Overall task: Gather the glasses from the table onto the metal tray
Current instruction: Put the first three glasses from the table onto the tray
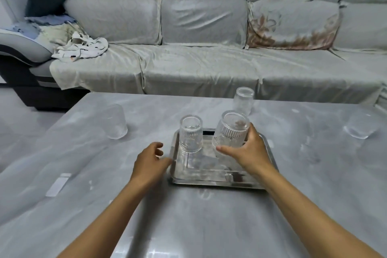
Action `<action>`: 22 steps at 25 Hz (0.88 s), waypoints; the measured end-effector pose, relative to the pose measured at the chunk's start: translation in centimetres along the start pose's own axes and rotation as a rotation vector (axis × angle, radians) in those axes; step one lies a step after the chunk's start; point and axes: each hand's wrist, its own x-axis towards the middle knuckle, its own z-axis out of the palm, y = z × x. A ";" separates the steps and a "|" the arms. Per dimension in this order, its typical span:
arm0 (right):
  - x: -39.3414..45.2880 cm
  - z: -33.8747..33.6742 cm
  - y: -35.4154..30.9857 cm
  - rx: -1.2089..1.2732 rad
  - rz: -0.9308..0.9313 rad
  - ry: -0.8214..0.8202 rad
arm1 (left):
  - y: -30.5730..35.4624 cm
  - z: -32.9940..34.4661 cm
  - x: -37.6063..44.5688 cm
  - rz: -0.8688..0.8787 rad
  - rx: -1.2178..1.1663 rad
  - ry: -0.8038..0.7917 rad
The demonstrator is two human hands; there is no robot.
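A shiny metal tray (201,176) lies in the middle of the grey marble table. One ribbed clear glass (191,133) stands upside down on the tray's far left part. My right hand (249,150) grips a second ribbed glass (231,130), tilted, over the tray's far right part. My left hand (151,163) rests at the tray's left rim, fingers loosely curled and holding nothing. Three more clear glasses stand on the table: a far glass (243,103) behind the tray, a left glass (115,121) and a right glass (361,126).
A white rectangular card or remote (58,184) lies on the table (188,216) to the left of my arm. A grey covered sofa (209,58) runs behind the table, with crumpled clothes (79,48) on its left seat.
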 end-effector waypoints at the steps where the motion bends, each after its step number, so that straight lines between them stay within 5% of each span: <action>1: 1.0 0.5 0.8 0.007 0.028 0.005 | -0.8 0.8 0.5 -0.005 0.042 -0.033; 17: 3.7 6.1 4.9 -0.045 0.063 -0.064 | -2.5 2.3 2.4 0.095 0.044 -0.094; 19: 2.5 6.1 4.5 0.043 0.118 -0.031 | -2.1 1.2 2.1 0.096 0.014 -0.008; 22: -1.9 5.5 3.5 -0.019 0.089 0.100 | -1.9 -3.7 4.3 0.154 0.111 0.382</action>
